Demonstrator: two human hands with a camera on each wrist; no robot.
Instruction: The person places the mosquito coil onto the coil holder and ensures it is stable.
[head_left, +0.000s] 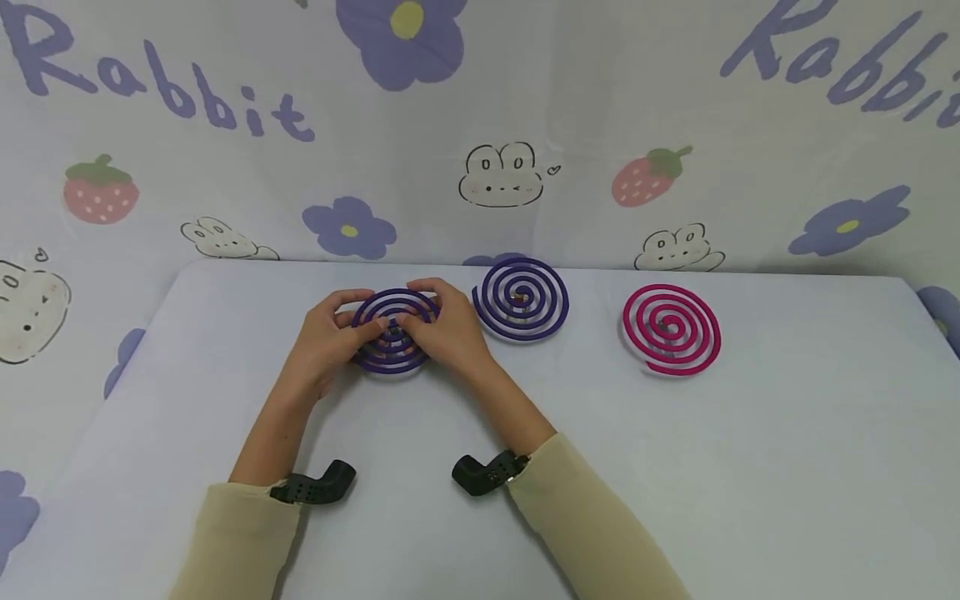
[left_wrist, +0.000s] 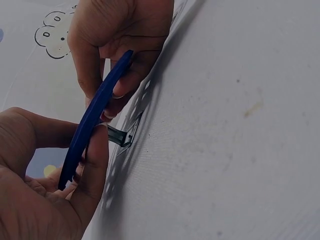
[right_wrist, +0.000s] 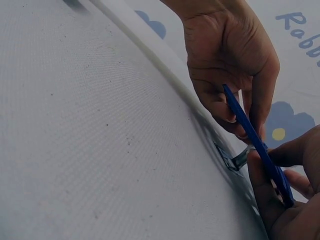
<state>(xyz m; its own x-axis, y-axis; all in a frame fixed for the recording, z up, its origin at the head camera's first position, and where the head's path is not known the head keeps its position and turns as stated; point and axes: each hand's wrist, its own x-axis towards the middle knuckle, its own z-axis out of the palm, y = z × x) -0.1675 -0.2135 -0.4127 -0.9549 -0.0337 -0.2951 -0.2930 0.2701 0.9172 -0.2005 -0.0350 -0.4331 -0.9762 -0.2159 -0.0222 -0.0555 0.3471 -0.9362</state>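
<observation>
A purple mosquito coil (head_left: pixel 392 367) is held level just above the table, between both hands. My left hand (head_left: pixel 327 337) grips its left side, thumb on top near the centre and fingers at the edge. On the opposite side my right hand (head_left: pixel 450 329) pinches the coil the same way. The left wrist view shows the coil (left_wrist: pixel 82 135) edge-on, with a small metal stand (left_wrist: pixel 118 136) under its middle. That stand (right_wrist: pixel 241 159) also appears in the right wrist view. Fingertips hide where coil and stand meet, so I cannot tell if they are joined.
Right of my hands, a second purple coil (head_left: pixel 555 304) is raised near the table's back edge, with a stand tip at its centre. Farther right lies a pink coil (head_left: pixel 708 333). A printed cloth (head_left: pixel 585 100) hangs behind the white table (head_left: pixel 787 467).
</observation>
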